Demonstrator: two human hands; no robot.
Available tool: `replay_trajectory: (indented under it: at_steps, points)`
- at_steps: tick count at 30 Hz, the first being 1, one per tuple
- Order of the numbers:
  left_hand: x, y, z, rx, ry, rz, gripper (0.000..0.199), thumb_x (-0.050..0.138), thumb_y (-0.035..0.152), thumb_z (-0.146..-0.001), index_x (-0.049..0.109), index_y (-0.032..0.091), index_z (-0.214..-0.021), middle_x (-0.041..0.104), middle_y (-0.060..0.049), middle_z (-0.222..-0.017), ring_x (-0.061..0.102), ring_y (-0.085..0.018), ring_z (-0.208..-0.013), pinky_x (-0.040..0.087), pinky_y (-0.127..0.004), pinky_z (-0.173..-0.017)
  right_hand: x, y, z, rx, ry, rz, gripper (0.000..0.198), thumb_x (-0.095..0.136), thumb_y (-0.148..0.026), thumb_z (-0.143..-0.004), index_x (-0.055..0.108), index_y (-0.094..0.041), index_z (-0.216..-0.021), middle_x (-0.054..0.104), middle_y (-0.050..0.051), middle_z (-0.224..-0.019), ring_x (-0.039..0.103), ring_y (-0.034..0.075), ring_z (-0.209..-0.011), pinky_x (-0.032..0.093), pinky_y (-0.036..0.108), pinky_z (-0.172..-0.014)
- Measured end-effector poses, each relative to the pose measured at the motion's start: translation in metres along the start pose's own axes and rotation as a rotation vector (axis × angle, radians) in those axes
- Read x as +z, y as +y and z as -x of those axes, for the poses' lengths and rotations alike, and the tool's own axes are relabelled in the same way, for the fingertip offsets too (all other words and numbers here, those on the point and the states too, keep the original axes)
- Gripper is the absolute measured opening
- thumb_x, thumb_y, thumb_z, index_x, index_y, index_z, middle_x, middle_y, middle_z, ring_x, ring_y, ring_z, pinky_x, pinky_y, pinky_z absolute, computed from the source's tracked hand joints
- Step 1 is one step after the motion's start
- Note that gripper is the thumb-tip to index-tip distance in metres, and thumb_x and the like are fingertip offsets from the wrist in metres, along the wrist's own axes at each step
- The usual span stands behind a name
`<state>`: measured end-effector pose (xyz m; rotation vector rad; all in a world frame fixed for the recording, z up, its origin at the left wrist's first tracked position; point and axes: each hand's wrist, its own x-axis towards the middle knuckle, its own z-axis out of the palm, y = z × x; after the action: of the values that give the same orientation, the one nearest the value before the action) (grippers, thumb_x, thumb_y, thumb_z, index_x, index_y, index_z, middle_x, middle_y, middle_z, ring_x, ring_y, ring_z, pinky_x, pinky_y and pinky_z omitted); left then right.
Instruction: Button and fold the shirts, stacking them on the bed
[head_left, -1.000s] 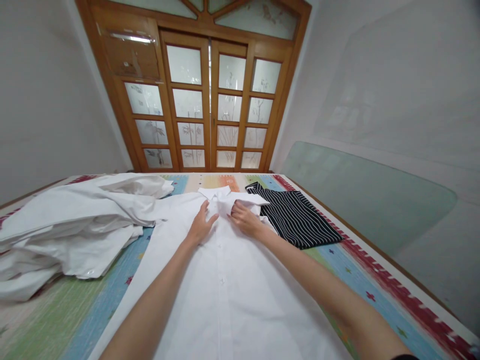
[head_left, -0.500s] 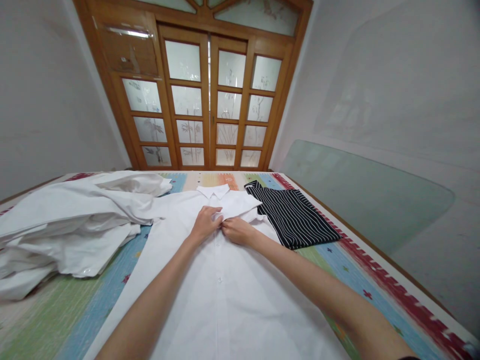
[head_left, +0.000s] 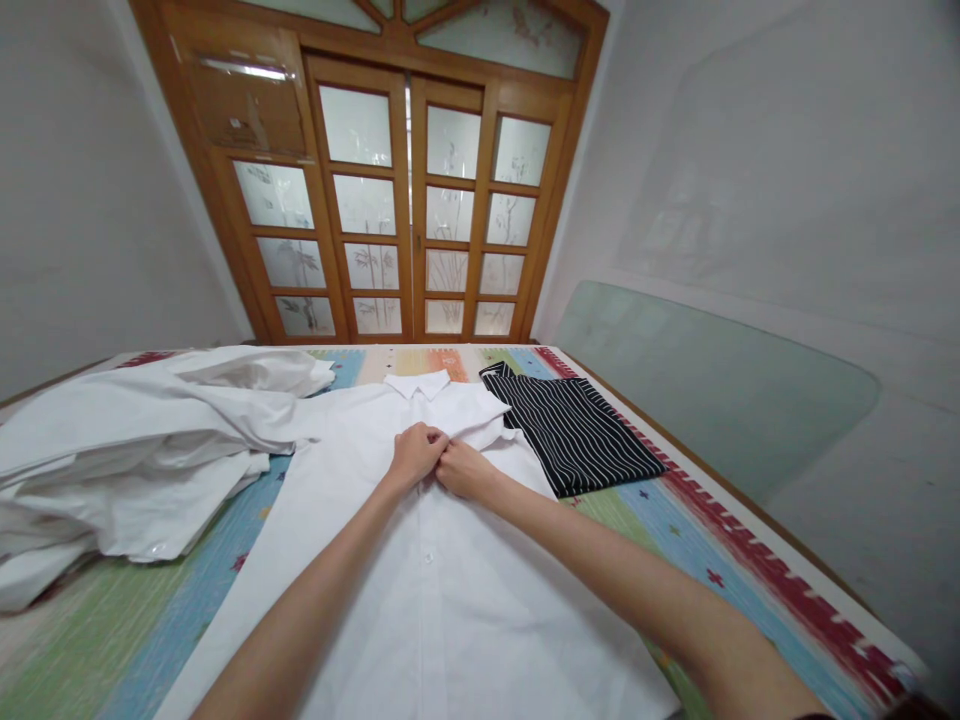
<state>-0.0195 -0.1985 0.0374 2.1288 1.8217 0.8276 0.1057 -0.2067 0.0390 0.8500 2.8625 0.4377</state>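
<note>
A white shirt (head_left: 480, 590) lies spread front side up, its collar at the far end and a button strip running down the middle. On the upper part of that strip my left hand (head_left: 417, 454) is closed, thumb and fingers pinching the cloth. Touching it from the right, my right hand (head_left: 463, 468) is also closed on the shirt front. The fabric gathers a little between them. Whether a button is between the fingertips is hidden. Below the hands a small button (head_left: 429, 558) shows on the strip.
More white clothing (head_left: 150, 440) lies in a loose heap on the left. A folded black garment with white stripes (head_left: 577, 430) lies to the right of the shirt. All rest on a colourful striped cover (head_left: 217, 580), with a wall (head_left: 750, 150) along the right.
The left hand's fingers, spread over the cloth before, have curled into a pinch against the right hand. The whole view has shifted slightly.
</note>
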Motion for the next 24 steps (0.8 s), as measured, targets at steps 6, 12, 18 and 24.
replay_trajectory:
  at_steps: [6,12,18,24]
  points:
    - [0.004,-0.013,0.002,0.148,0.238,-0.118,0.026,0.036,0.021,-0.096,0.061,0.018,-0.09,0.065,-0.009,-0.092,0.062,-0.022,-0.089,0.047,-0.035,-0.083,0.005,-0.002,-0.003,0.077,0.165,0.023,0.026,0.054,-0.015,-0.091,0.075,-0.008,-0.106,0.066,0.021,-0.122,0.053,0.03,-0.123,0.044,0.044,-0.101]
    - [-0.01,-0.045,0.001,0.179,0.315,-0.229,0.027,0.031,0.014,-0.095,0.056,0.016,-0.106,0.063,-0.012,-0.093,0.06,-0.025,-0.091,0.048,-0.036,-0.084,-0.001,-0.004,0.004,0.245,0.129,0.01,0.033,0.046,-0.011,-0.092,0.073,-0.006,-0.109,0.054,0.023,-0.139,0.051,0.032,-0.123,0.046,0.046,-0.093]
    - [-0.024,-0.062,0.006,0.381,0.133,-0.258,0.053,0.042,0.002,-0.078,0.054,0.019,-0.126,0.064,-0.011,-0.111,0.058,-0.025,-0.107,0.047,-0.041,-0.096,-0.008,0.009,0.019,0.388,-0.007,-0.039,0.033,0.045,-0.011,-0.089,0.076,-0.008,-0.101,0.067,0.025,-0.115,0.057,0.032,-0.111,0.044,0.046,-0.09]
    - [-0.019,-0.053,0.007,0.426,0.013,-0.21,0.07,0.046,0.0,-0.074,0.052,0.027,-0.137,0.06,-0.008,-0.134,0.053,-0.023,-0.122,0.044,-0.041,-0.103,-0.004,0.033,0.042,0.56,-0.052,0.016,0.035,0.048,-0.016,-0.089,0.074,-0.006,-0.11,0.053,0.027,-0.139,0.04,0.042,-0.135,0.034,0.058,-0.102]
